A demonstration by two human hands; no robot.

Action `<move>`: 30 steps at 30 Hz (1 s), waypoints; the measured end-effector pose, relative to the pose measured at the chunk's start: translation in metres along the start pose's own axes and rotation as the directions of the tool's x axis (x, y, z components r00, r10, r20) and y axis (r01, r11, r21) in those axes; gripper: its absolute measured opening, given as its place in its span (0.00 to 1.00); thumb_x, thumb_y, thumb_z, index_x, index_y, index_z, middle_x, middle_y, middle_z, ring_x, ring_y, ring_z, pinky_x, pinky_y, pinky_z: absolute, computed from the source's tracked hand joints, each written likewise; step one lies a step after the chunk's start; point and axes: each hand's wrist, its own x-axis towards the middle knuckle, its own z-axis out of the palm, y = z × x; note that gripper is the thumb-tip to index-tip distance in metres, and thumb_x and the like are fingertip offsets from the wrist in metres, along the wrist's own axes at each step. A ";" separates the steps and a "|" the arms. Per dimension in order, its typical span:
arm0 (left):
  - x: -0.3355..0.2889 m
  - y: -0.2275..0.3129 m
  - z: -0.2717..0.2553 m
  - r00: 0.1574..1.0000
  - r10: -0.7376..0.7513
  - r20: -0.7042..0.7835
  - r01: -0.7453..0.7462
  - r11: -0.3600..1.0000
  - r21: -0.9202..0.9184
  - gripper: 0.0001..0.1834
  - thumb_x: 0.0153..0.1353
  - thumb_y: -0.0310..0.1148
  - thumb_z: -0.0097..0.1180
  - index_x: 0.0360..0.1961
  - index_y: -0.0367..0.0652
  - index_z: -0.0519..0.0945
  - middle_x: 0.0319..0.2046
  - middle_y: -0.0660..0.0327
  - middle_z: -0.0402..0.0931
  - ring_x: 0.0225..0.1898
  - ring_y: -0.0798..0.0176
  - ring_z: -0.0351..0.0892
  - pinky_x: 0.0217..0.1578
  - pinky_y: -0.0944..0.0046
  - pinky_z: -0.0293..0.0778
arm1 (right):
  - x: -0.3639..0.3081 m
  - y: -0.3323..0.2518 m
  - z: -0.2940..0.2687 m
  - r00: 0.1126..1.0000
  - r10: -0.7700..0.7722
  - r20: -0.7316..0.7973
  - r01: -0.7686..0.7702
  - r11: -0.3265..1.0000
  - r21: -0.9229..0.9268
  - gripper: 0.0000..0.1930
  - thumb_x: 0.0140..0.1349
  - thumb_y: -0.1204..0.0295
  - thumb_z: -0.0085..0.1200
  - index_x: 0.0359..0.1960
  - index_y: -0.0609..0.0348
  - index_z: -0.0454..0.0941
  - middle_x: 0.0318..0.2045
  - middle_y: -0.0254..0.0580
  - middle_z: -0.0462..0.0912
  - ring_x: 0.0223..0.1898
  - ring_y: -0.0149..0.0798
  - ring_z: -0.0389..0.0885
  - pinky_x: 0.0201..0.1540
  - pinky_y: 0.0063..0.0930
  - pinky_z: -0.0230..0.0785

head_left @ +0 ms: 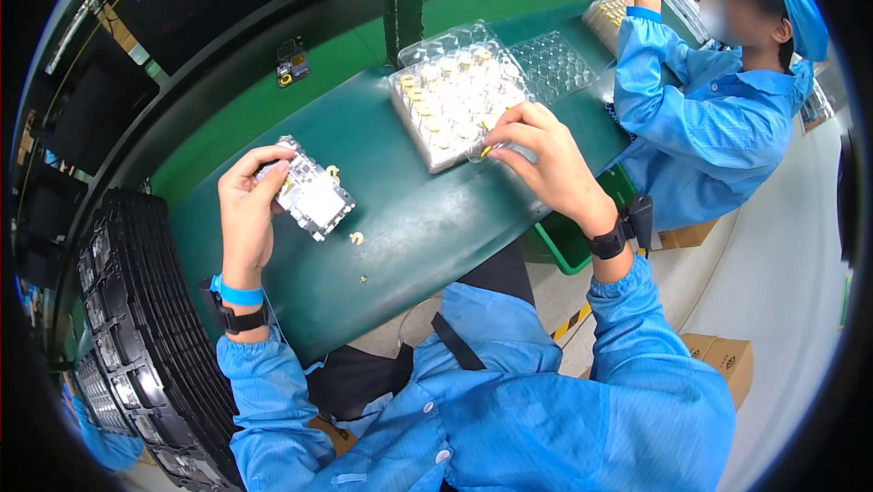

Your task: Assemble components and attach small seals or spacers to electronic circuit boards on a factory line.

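- At the far left stood a tall stack of black trays (136, 337), its rows fanning in a curve along the side of the green table (409, 265).
- The left hand (244, 205) was partly closed, thumb and fingers pinching the upper left part of a circuit board (318, 201); a blue band (241, 295) circled its wrist.
- Beyond it, on the green strip behind the table, lay another board (291, 62) with a yellow ring at its near end.
- The held board was above the left part of the table. Its long axis ran slantwise, from the far left end under the fingers to the near right end, which pointed toward the table's front edge. A pale rectangular area covered much of that near half.
- To the right of the board's near end, a small cream piece (356, 238) lay on the table; a tinier bit (364, 280) lay closer to the person.
- Right of centre sat a stack of clear trays (455, 96), its pockets filled with yellow-marked parts.
- At that stack's near right corner, the right hand (550, 165) had thumb and fingertips nearly together on a small yellow part (486, 151), too small to tell its long axis.
- Farther right, a co-worker (709, 119) in blue had a hand raised.
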 end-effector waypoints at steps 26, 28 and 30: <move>-0.011 -0.010 -0.040 0.962 0.263 -0.079 -0.260 0.965 0.040 0.11 0.74 0.30 0.62 0.43 0.30 0.87 0.35 0.63 0.85 0.35 0.75 0.77 0.36 0.73 0.73 | 0.144 -0.118 0.169 0.988 -0.134 -0.072 0.150 0.761 0.631 0.07 0.63 0.79 0.64 0.42 0.67 0.87 0.32 0.40 0.84 0.29 0.29 0.80 0.32 0.23 0.74; -0.010 -0.012 -0.041 0.962 0.264 -0.073 -0.257 0.962 0.092 0.11 0.74 0.30 0.62 0.43 0.30 0.87 0.34 0.64 0.84 0.34 0.76 0.76 0.35 0.73 0.72 | 0.143 -0.116 0.179 0.993 -0.088 -0.073 0.115 0.733 0.671 0.06 0.62 0.79 0.64 0.40 0.68 0.87 0.31 0.38 0.83 0.28 0.28 0.79 0.32 0.23 0.73; -0.013 -0.010 -0.040 0.969 0.233 -0.085 -0.219 0.965 0.147 0.11 0.74 0.29 0.61 0.43 0.28 0.86 0.37 0.61 0.84 0.38 0.73 0.79 0.40 0.72 0.74 | 0.141 -0.112 0.184 0.997 -0.065 -0.049 0.080 0.667 0.741 0.06 0.62 0.79 0.64 0.40 0.68 0.87 0.30 0.38 0.83 0.28 0.26 0.78 0.32 0.23 0.73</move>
